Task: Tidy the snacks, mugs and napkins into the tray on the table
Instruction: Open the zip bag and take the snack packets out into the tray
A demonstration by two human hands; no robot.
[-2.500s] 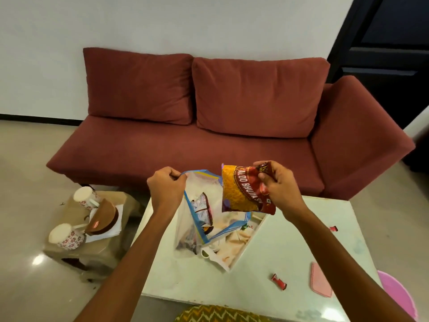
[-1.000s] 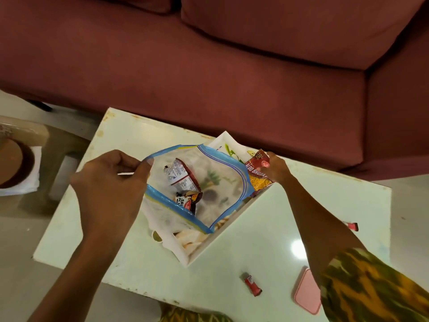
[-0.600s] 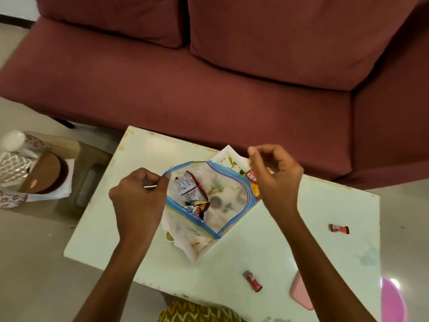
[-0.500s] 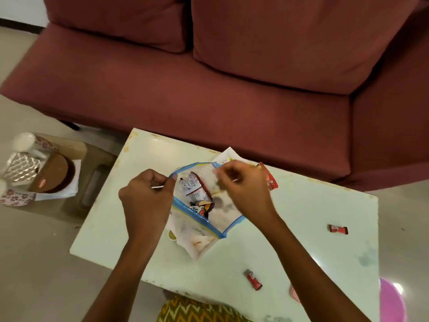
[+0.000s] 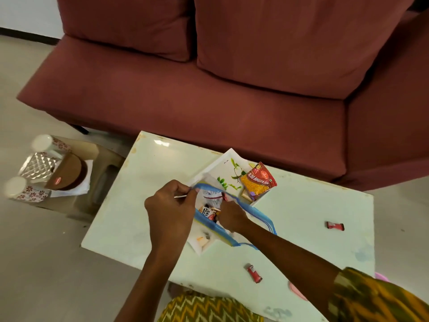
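A white tray [image 5: 228,162] with a leaf print lies on the pale table [image 5: 148,173]. An orange and red snack packet [image 5: 258,181] rests in its far corner. My left hand [image 5: 170,213] pinches the rim of a clear zip bag [image 5: 257,214] with blue edges, held open over the tray. My right hand [image 5: 232,216] reaches into the bag among small snack packets [image 5: 212,197]; its fingers are hidden inside. Two small red candies [image 5: 335,226] [image 5: 255,273] lie loose on the table. Two floral mugs [image 5: 50,144] [image 5: 19,190] and white napkins [image 5: 87,182] sit on a low stool at the left.
A dark red sofa [image 5: 209,89] stands right behind the table. On the stool [image 5: 102,163] are also a brown round box [image 5: 68,173] and a silvery quilted box [image 5: 38,167]. A pink flat object [image 5: 298,291] lies near the table's front edge, by my right arm.
My right hand has let go of the orange snack packet, which now lies in the tray, and has moved into the open zip bag. My left hand keeps holding the bag's rim.
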